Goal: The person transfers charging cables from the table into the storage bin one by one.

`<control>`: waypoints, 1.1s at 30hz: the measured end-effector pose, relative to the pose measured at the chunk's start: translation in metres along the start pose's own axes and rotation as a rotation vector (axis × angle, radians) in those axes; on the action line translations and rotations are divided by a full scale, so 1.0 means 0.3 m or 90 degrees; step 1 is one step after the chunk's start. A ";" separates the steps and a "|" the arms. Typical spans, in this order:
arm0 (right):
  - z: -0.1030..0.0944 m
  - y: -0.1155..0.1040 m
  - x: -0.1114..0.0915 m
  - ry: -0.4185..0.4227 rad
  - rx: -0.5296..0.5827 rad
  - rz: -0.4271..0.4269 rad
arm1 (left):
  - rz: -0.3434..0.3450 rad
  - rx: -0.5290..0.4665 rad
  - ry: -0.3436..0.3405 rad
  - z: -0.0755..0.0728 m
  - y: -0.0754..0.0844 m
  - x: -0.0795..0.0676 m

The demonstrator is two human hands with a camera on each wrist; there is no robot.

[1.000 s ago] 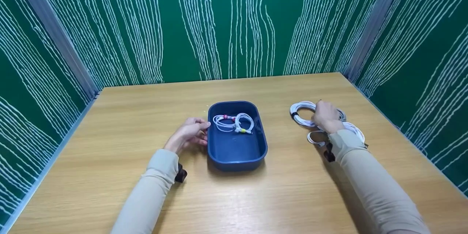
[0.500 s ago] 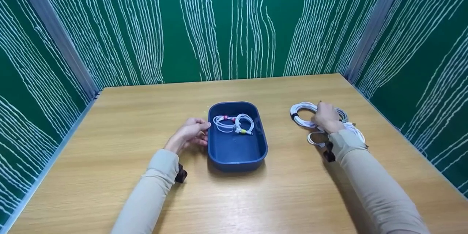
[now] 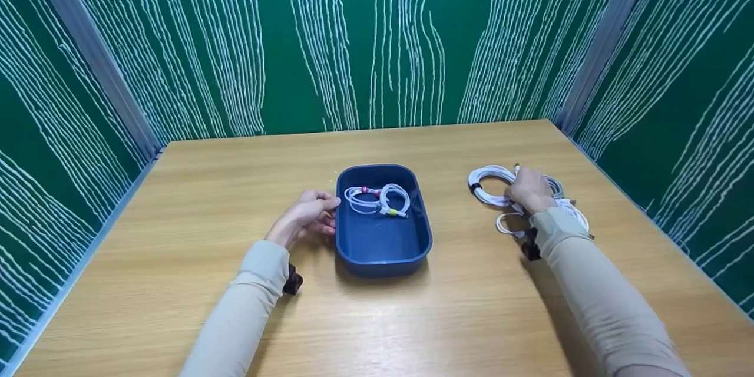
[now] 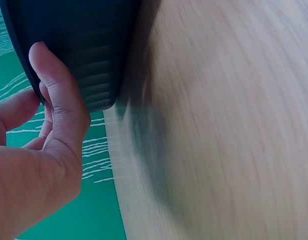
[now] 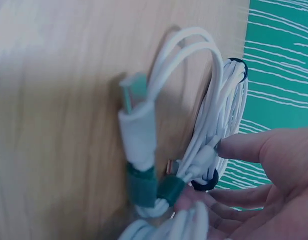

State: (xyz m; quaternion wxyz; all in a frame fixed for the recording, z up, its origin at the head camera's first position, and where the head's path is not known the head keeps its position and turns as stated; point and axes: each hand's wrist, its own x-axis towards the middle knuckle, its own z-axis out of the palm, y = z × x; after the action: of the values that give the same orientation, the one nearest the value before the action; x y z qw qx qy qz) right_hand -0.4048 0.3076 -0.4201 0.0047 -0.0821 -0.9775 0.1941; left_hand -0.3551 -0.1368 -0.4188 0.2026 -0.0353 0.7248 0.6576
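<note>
Two-handed work, seemingly at the pick-up step.
The left hand (image 3: 306, 215) pinched the rim of the blue bin (image 3: 383, 269), where two coiled cables (image 3: 386, 210) lay; farther right, beside a black-tied coil (image 3: 489, 198), the right hand (image 3: 530, 188) grasped white cables (image 5: 137, 135), exactly which was unclear. The next move probably called for lifting one clear without snagging the others.
</note>
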 end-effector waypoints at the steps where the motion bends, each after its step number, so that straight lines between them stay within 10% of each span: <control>1: 0.000 0.004 0.001 -0.001 -0.001 0.000 | 0.000 0.000 0.000 0.001 0.001 -0.002; 17: -0.004 0.007 0.001 -0.010 0.104 0.053 | -0.004 0.006 0.007 0.005 0.011 -0.008; 27: -0.015 -0.003 -0.002 0.084 0.165 0.004 | 0.004 0.005 0.002 0.007 0.009 -0.007; 33: -0.019 -0.008 -0.005 0.020 0.251 0.046 | 0.000 0.011 0.009 0.008 0.003 -0.006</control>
State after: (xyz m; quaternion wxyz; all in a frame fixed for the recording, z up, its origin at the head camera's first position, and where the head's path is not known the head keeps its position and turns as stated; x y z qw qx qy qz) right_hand -0.4034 0.3073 -0.4140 0.0292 -0.1176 -0.9167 0.3808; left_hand -0.3530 -0.1347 -0.4176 0.1981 -0.0383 0.7319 0.6508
